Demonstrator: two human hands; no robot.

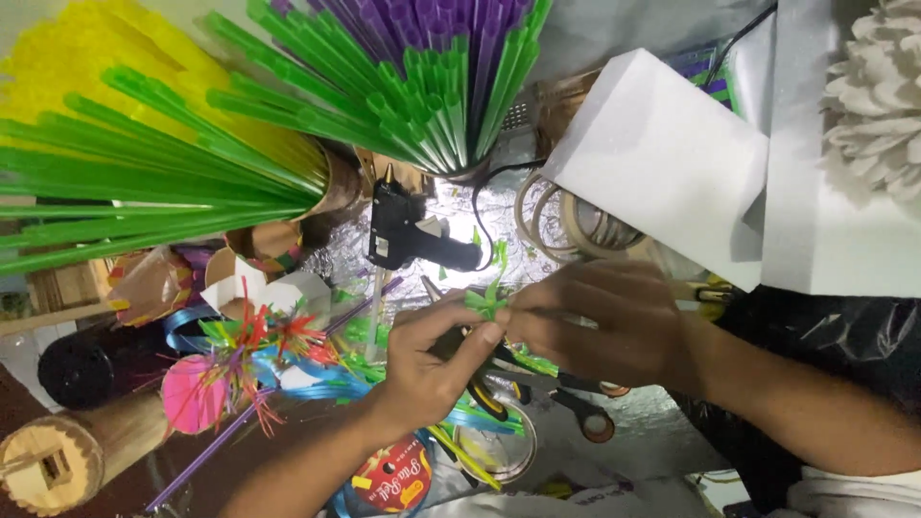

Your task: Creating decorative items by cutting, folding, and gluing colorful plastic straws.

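Note:
My left hand [427, 369] and my right hand [600, 321] meet over the middle of a cluttered work surface. Both pinch a small piece of cut green straw [485, 301] between their fingertips, its thin strips fanning upward. A black and yellow strip or handle [480, 395] runs under my left palm; I cannot tell whether the hand grips it. Scissors with brown-ringed handles [587, 414] lie just below my right hand.
A black glue gun [414, 236] lies beyond the hands on foil. Big bundles of green [163, 182], purple [432, 24] and yellow [86, 48] straws stand at the left and top. White foam blocks [662, 158], tape rolls [566, 221], straw flowers [254, 350], ribbon spools [391, 480] and a wooden cylinder [53, 460] surround them.

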